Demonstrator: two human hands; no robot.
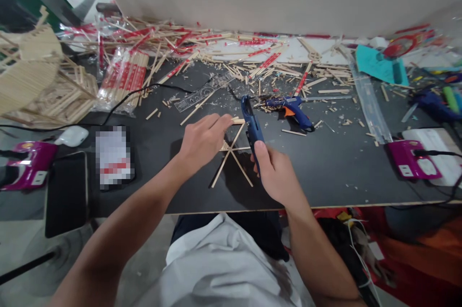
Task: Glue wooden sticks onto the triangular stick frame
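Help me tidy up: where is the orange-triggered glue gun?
In the head view, the glue gun lies on the table right of centre, among wood scraps, just beyond and to the right of the blue tool in the right hand.

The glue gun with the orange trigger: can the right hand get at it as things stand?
Probably not yet: the right hand has its grip around a dark blue tool. Otherwise the way looks free; the glue gun lies just beyond, with loose stick scraps beside it.
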